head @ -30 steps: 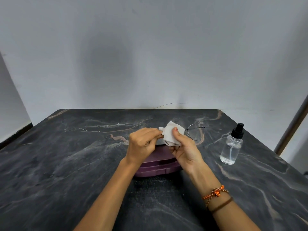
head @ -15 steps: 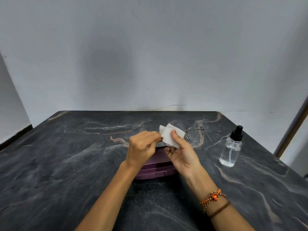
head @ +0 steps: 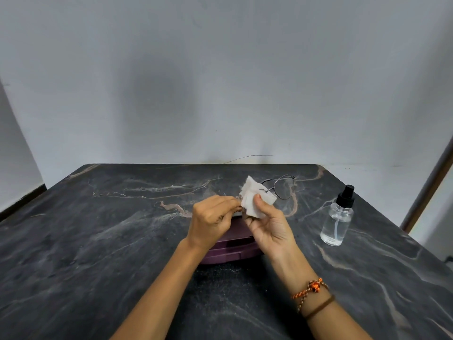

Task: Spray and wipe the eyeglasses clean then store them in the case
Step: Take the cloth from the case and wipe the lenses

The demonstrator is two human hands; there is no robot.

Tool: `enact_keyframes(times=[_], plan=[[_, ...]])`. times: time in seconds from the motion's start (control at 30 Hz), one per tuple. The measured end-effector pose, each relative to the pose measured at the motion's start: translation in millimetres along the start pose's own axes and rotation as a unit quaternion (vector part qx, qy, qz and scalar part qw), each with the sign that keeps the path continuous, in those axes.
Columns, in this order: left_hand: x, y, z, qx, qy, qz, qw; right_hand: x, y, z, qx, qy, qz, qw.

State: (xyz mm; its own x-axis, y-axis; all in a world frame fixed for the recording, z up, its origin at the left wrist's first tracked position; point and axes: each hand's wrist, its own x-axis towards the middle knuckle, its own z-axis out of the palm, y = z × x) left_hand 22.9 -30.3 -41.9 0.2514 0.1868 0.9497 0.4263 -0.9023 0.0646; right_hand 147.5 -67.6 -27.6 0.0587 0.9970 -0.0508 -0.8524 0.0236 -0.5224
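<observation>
Thin wire-framed eyeglasses [head: 282, 188] are held above the dark marble table [head: 98, 229]. My left hand [head: 212, 220] pinches their left end. My right hand [head: 268, 223] pinches a folded white wipe [head: 252, 197] around one lens, thumb on top; the other lens sticks out to the right, uncovered. A purple glasses case [head: 232, 249] lies shut on the table beneath both hands, partly hidden by them. A clear spray bottle [head: 337, 217] with a black nozzle stands upright to the right.
A grey wall rises right behind the table's far edge. At the far right a brown door frame [head: 429, 192] leans past the table. A thin wire [head: 247, 157] lies at the wall's base.
The glasses and wipe have tilted up slightly, so the free lens now points higher and further right. Both hands stay over the case.
</observation>
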Motion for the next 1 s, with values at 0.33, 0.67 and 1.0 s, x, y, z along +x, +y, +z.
enact_keyframes(times=[0.33, 0.67, 1.0], plan=[[0, 2, -1, 0.004, -0.003, 0.003, 1.000, 4, -7, -7, -0.282, 0.003, -0.055, 0.958], [-1, 0, -2, 0.005, -0.014, -0.003, 1.000, 1, -8, -1, -0.169, -0.002, -0.012, 0.985], [-2, -1, -3, 0.016, -0.017, -0.006, 1.000, 3, -7, -7, -0.219, -0.019, -0.026, 0.975]])
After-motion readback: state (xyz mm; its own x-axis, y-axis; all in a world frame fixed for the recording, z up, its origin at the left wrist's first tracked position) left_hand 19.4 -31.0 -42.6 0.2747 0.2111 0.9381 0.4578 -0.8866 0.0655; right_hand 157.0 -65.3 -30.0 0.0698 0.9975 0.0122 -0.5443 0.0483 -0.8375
